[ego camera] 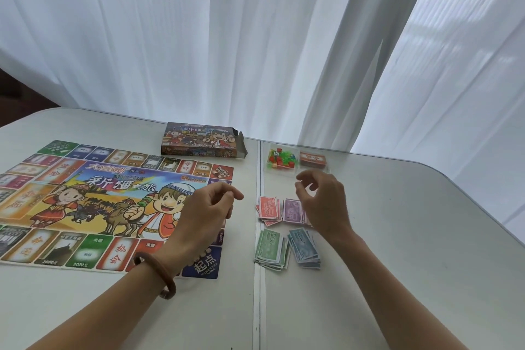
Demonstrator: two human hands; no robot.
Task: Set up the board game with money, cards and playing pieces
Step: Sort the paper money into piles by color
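The colourful game board [93, 202] lies flat on the left half of the table. To its right lie four stacks of paper money: red [268, 209], purple [292, 210], green [271, 247] and blue [304, 247]. Behind them a clear tray [281, 160] holds small red, green and orange pieces, beside an orange card deck [313, 159]. My left hand [204, 210] hovers over the board's right edge, fingers loosely curled, empty. My right hand [324, 199] hovers above the purple stack, fingers apart and curved, holding nothing that I can see.
The opened game box [203, 140] lies at the back of the table, flap out to the right. A seam [259, 278] divides the white table in two. White curtains hang close behind. A brown bangle [154, 274] circles my left wrist.
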